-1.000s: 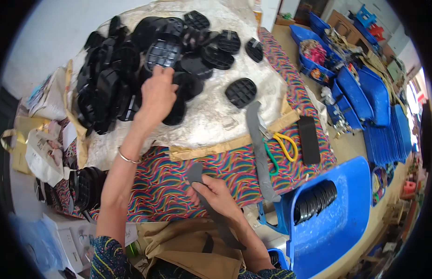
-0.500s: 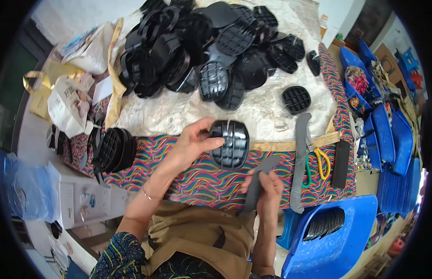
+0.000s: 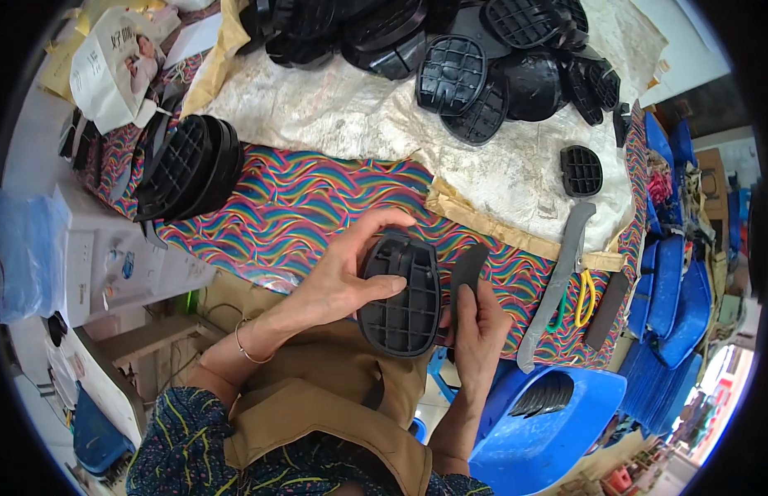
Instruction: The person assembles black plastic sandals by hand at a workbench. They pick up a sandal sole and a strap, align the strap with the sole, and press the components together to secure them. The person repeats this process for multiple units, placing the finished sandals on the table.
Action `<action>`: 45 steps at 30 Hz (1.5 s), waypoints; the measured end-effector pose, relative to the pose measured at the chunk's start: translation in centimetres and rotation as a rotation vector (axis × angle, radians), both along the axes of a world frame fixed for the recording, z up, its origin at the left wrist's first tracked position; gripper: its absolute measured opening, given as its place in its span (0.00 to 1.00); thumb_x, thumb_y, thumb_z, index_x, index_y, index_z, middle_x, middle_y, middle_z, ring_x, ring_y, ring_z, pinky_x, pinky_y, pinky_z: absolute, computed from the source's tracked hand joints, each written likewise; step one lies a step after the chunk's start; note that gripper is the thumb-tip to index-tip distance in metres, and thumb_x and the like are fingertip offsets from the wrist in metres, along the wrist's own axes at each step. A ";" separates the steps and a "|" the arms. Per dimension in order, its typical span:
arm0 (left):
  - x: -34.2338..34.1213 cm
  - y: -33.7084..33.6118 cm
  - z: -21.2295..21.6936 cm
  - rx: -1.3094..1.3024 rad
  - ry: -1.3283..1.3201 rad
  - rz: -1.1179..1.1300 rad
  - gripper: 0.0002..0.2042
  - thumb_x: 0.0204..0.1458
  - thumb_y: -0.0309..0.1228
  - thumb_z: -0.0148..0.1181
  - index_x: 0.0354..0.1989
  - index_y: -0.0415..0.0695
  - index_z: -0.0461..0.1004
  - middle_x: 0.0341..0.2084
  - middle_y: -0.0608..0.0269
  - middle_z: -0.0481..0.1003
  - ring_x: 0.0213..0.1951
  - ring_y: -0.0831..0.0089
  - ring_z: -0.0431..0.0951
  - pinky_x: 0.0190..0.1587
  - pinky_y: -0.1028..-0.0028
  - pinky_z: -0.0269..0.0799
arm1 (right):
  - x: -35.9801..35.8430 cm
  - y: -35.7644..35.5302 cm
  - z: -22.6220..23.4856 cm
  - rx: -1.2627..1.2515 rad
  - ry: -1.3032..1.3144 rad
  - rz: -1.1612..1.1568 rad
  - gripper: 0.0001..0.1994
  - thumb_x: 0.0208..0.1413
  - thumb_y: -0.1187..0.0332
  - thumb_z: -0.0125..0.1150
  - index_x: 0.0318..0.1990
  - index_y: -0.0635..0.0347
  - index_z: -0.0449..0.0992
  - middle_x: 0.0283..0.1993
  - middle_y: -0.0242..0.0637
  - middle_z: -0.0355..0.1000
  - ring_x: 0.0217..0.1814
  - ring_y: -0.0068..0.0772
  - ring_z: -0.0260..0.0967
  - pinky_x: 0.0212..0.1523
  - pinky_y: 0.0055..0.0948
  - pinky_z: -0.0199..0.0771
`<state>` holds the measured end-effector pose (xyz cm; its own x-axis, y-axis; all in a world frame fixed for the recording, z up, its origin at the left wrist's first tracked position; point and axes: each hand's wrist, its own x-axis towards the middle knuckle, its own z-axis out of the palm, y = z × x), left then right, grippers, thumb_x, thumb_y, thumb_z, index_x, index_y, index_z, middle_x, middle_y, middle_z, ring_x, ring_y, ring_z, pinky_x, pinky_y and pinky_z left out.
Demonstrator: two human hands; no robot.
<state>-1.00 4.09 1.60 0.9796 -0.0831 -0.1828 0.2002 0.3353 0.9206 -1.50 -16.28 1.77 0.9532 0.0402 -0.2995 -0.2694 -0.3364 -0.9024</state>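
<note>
Left hand (image 3: 341, 273): fingers gripping a black gridded pad (image 3: 403, 318) by its left side, thumb across the grid. Pad location: held in front of the person, across the near edge of the tabletop (image 3: 305, 198) and the apron (image 3: 318, 376). Half a second earlier it was wholly over the tabletop; one second earlier this hand was at the pile (image 3: 524, 83). Right hand (image 3: 481, 326): fingers still pinching a dark strip (image 3: 467, 269), just right of the pad; contact cannot be determined.
</note>
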 end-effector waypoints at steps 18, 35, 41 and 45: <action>1.5 0.3 -1.0 0.047 0.134 -0.211 0.15 0.48 0.19 0.59 0.46 0.34 0.72 0.33 0.68 0.74 0.37 0.84 0.72 0.39 0.79 0.69 | 0.1 1.3 -1.4 -0.028 -0.019 0.073 0.16 0.65 0.72 0.49 0.59 0.63 0.73 0.32 0.32 0.73 0.22 0.13 0.63 0.20 0.19 0.63; 1.6 -0.3 -1.8 0.086 0.101 -0.129 0.09 0.50 0.20 0.57 0.40 0.35 0.74 0.29 0.69 0.74 0.33 0.85 0.72 0.35 0.79 0.68 | -0.2 0.4 -2.7 -0.192 -0.251 0.252 0.16 0.66 0.74 0.47 0.59 0.63 0.72 0.25 0.29 0.69 0.19 0.14 0.60 0.20 0.19 0.61; 2.0 0.8 -0.3 0.122 0.036 -0.006 0.10 0.50 0.22 0.58 0.41 0.37 0.77 0.31 0.71 0.76 0.35 0.86 0.72 0.39 0.81 0.68 | -2.0 1.7 -0.9 -0.192 -0.235 0.226 0.16 0.66 0.74 0.46 0.58 0.64 0.72 0.21 0.30 0.69 0.19 0.16 0.62 0.19 0.20 0.62; 2.2 1.0 0.2 0.111 0.003 0.080 0.11 0.50 0.22 0.59 0.42 0.36 0.77 0.32 0.70 0.77 0.35 0.85 0.73 0.40 0.81 0.69 | -3.7 1.9 -0.4 -0.129 -0.176 0.139 0.13 0.67 0.72 0.47 0.53 0.65 0.73 0.21 0.30 0.69 0.18 0.15 0.63 0.18 0.19 0.60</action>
